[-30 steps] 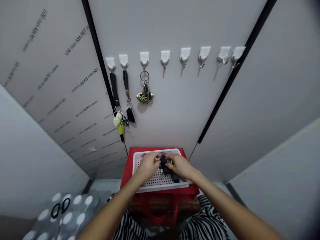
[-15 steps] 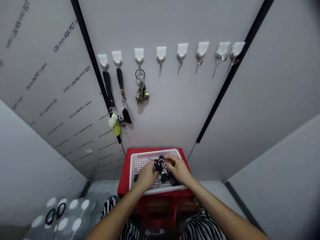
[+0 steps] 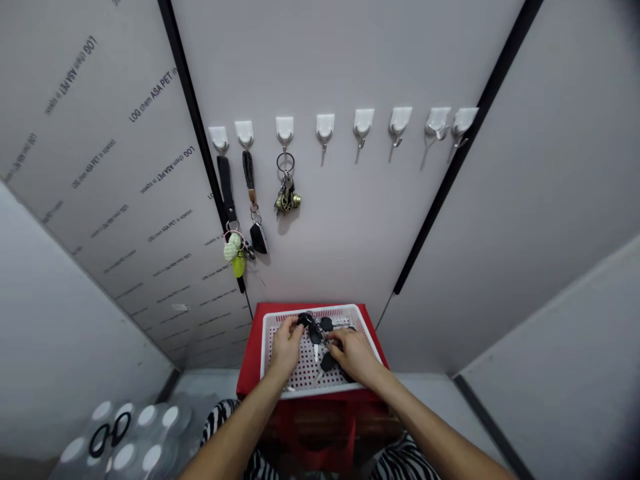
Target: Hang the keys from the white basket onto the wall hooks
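Note:
A white plastic basket (image 3: 265,353) with a perforated bottom holds several black-headed keys, one loose key (image 3: 328,362) lying near its middle. Over the basket's left side, my left hand (image 3: 286,348) is closed on the black end of a bunch of keys (image 3: 315,332). A silvery chain runs from there to my right hand (image 3: 354,353), whose fingertips pinch its other end. One key of the bunch points down between the hands. More dark items beneath the right hand are partly hidden.
A row of white adhesive hooks (image 3: 325,123) lines the wall. The left three carry a black strap keychain (image 3: 227,190), a braided keychain with a fob (image 3: 259,238) and a key bunch (image 3: 287,195). A red bag (image 3: 249,373) supports the basket; capped bottles (image 3: 125,457) stand lower left.
My hands have moved apart, the left one leftward, stretching the bunch of keys between them. More of the basket bottom and a loose key show now. The view has tilted slightly up.

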Motion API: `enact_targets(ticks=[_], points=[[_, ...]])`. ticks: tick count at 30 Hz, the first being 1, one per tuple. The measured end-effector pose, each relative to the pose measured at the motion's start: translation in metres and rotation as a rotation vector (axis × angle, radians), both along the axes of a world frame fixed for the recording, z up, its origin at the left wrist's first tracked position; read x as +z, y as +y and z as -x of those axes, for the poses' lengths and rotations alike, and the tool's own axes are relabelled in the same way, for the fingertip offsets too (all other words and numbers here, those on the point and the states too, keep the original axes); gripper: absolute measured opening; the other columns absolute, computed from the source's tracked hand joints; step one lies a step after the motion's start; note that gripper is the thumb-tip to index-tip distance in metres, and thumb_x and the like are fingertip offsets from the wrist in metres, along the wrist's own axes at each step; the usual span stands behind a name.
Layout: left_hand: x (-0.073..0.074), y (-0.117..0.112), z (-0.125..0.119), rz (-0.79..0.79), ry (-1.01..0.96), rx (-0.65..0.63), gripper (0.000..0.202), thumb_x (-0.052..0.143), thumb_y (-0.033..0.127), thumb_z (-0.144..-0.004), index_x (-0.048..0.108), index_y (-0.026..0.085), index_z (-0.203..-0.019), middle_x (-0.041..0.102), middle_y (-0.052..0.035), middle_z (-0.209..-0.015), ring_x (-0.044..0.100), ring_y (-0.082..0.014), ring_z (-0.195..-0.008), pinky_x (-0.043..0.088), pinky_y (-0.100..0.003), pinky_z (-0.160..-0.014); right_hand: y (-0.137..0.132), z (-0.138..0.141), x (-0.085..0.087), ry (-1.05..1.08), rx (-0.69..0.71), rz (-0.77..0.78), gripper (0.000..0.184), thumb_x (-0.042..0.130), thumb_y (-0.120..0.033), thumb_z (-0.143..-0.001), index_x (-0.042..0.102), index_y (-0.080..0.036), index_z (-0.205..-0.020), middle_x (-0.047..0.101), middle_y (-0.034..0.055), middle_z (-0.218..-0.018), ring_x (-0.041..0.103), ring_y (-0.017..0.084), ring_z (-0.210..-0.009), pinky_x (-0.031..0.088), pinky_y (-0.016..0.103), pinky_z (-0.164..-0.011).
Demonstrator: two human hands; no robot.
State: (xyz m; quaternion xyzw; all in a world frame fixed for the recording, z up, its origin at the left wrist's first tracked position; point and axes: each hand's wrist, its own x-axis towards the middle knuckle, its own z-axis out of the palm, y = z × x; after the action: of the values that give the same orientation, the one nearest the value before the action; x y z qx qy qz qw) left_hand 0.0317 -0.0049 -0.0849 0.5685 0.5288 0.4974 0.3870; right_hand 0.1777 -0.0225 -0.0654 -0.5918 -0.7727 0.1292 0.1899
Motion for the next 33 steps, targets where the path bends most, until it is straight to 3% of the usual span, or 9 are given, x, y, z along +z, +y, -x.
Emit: enact_targets(ticks=[3, 7, 10, 15, 21, 24, 27, 30, 33], points=[[-0.003, 0.000, -0.001, -0.001, -0.139, -0.067, 0.014, 0.038, 0.022, -0.067, 0.046, 0.014, -0.076, 0.053, -0.0021, -0.075, 0.048, -0.0116, -0.073, 0.036, -0.025, -0.071, -0.003, 0.004, 0.003, 0.023, -0.002, -0.034, 0.023, 0.042, -0.027, -0.066, 0.057, -0.016, -0.080, 0.058, 0.0072, -0.078, 0.049, 0.019, -0.077, 0.031, 0.030, -0.071], [-0.002, -0.003, -0.004, -0.005, -0.284, -0.197, 0.014, 0.040, 0.021, -0.066, 0.045, 0.014, -0.078, 0.053, -0.0021, -0.079, 0.049, -0.0108, -0.074, 0.037, -0.024, -0.072, 0.002, 0.012, 0.004, 0.276, 0.014, 0.022, 0.031, 0.041, -0.029, -0.067, 0.049, -0.015, -0.093, 0.057, 0.0039, -0.072, 0.050, 0.014, -0.063, 0.035, 0.024, -0.060], [0.002, -0.006, -0.004, -0.011, -0.293, -0.220, 0.014, 0.042, 0.021, -0.066, 0.045, 0.014, -0.078, 0.053, -0.0021, -0.079, 0.049, -0.0105, -0.072, 0.038, -0.023, -0.070, 0.007, 0.018, 0.002, 0.393, 0.033, 0.038, 0.028, 0.043, -0.028, -0.066, 0.049, -0.015, -0.090, 0.056, 0.0030, -0.074, 0.049, 0.013, -0.065, 0.036, 0.023, -0.060], [0.008, -0.006, -0.002, -0.004, -0.282, -0.107, 0.014, 0.040, 0.022, -0.066, 0.046, 0.014, -0.077, 0.053, -0.0019, -0.076, 0.049, -0.0100, -0.067, 0.039, -0.022, -0.064, 0.009, 0.019, 0.007, 0.518, 0.091, 0.128, 0.023, 0.038, -0.026, -0.068, 0.053, -0.013, -0.081, 0.056, 0.0019, -0.067, 0.049, 0.012, -0.061, 0.036, 0.021, -0.055], [0.013, -0.007, -0.001, -0.045, -0.135, 0.005, 0.015, 0.038, 0.022, -0.067, 0.046, 0.014, -0.076, 0.053, -0.0026, -0.072, 0.049, -0.0122, -0.067, 0.039, -0.026, -0.064, 0.008, 0.009, 0.026, 0.508, 0.055, 0.059, 0.021, 0.043, -0.023, -0.065, 0.054, -0.014, -0.079, 0.058, 0.0034, -0.074, 0.050, 0.012, -0.066, 0.036, 0.022, -0.061], [0.028, -0.009, -0.005, -0.194, -0.002, 0.024, 0.022, 0.042, 0.019, -0.064, 0.047, 0.015, -0.086, 0.053, -0.0050, -0.086, 0.047, -0.0143, -0.082, 0.035, -0.028, -0.075, 0.010, 0.008, 0.042, 0.431, 0.103, 0.003, 0.018, 0.044, -0.023, -0.064, 0.055, -0.014, -0.075, 0.058, 0.0030, -0.070, 0.049, 0.012, -0.063, 0.036, 0.022, -0.059], [0.050, -0.007, -0.011, -0.271, 0.022, -0.155, 0.027, 0.042, 0.019, -0.065, 0.047, 0.016, -0.091, 0.052, -0.0051, -0.094, 0.045, -0.0138, -0.089, 0.032, -0.027, -0.081, 0.014, 0.009, 0.066, 0.342, 0.163, -0.074, 0.014, 0.042, -0.018, -0.064, 0.056, -0.015, -0.066, 0.056, 0.0011, -0.061, 0.046, 0.011, -0.057, 0.033, 0.021, -0.055], [0.074, 0.001, -0.013, -0.225, -0.071, -0.316, 0.025, 0.040, 0.020, -0.068, 0.047, 0.014, -0.090, 0.055, -0.0053, -0.089, 0.049, -0.0124, -0.081, 0.037, -0.024, -0.074, 0.020, 0.011, 0.095, 0.384, 0.146, -0.094, 0.014, 0.042, -0.020, -0.064, 0.053, -0.013, -0.059, 0.050, -0.0009, -0.052, 0.042, 0.009, -0.049, 0.031, 0.020, -0.048], [0.102, 0.011, -0.011, -0.251, -0.051, -0.351, 0.019, 0.040, 0.021, -0.067, 0.051, 0.012, -0.080, 0.056, -0.0035, -0.076, 0.049, -0.0114, -0.070, 0.038, -0.022, -0.065, 0.027, 0.013, 0.127, 0.529, 0.181, -0.088, 0.014, 0.043, -0.023, -0.065, 0.051, -0.013, -0.061, 0.050, -0.0017, -0.052, 0.042, 0.007, -0.048, 0.032, 0.018, -0.047]])
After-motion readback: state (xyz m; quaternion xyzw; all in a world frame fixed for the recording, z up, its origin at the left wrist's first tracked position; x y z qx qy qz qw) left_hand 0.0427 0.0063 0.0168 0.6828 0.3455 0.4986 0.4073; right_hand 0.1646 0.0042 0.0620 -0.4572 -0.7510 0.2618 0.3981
